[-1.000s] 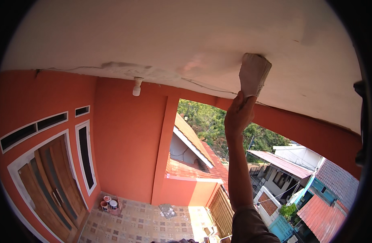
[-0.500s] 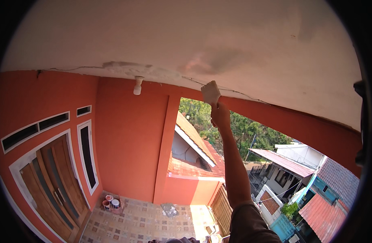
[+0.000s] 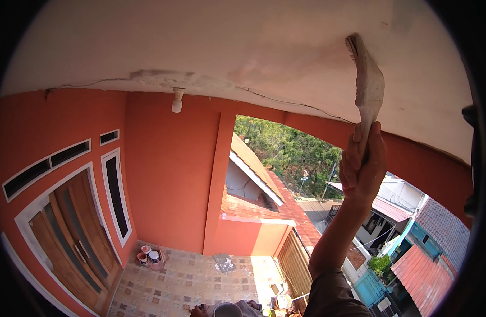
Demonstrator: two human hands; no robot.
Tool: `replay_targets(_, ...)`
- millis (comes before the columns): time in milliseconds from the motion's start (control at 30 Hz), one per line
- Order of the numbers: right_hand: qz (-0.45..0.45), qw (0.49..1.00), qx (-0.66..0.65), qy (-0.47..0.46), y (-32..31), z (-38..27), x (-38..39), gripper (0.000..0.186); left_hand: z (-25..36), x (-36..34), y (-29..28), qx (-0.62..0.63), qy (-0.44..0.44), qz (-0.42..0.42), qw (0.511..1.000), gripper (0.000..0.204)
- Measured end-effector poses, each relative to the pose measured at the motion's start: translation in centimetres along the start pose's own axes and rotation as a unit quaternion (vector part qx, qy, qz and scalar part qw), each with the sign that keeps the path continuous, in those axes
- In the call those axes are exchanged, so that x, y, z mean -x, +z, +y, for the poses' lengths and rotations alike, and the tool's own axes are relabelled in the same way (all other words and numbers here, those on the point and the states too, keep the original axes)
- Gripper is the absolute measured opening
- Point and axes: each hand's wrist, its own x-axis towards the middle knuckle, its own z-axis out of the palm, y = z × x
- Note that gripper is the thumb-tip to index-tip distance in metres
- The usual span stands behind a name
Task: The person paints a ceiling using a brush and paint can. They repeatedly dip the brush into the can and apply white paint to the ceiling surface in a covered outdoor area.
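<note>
My right hand [image 3: 363,161] is raised and closed around the handle of a wide, pale-coated paintbrush [image 3: 370,87]. The bristle end meets the whitish ceiling [image 3: 306,31], beside a darker, damp-looking patch. At the lower edge, my left hand [image 3: 199,310] is mostly cut off; its curled fingers show against the side of a round, open container [image 3: 228,310]. What the container holds cannot be made out.
A bulb [image 3: 177,100] hangs near the orange wall [image 3: 169,158], and a thin wire [image 3: 290,105] runs along the ceiling edge. Several paint pots [image 3: 149,255] stand on the tiled floor [image 3: 185,282] by wooden doors [image 3: 68,238]. Rooftops [image 3: 428,285] lie beyond the opening.
My right hand has carried the brush right and upward, from near the wire to farther out on the ceiling. The brush has turned edge-on. The round container shows more at the lower edge.
</note>
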Motion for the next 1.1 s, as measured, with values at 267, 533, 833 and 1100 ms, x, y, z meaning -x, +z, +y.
replay_targets(267,-0.009,1.000,0.017,-0.024,0.2,8.2,-2.1,0.045,-0.1,0.0,0.0,0.024,0.022,0.000,0.999,0.049)
replay_targets(533,0.007,0.989,0.090,0.116,-1.8,20.3,-8.1,0.043,-1.1,-0.1,0.7,-0.025,0.015,-0.014,0.999,0.047)
replay_targets(833,-0.128,0.903,0.246,0.328,-9.4,19.7,5.6,0.045,0.8,-1.1,-1.1,-0.055,-0.100,-0.081,0.990,0.044)
replay_targets(1100,-0.358,0.703,0.330,0.519,-13.1,12.9,19.0,0.025,2.2,-1.0,-2.7,-0.063,-0.069,-0.114,0.989,0.042)
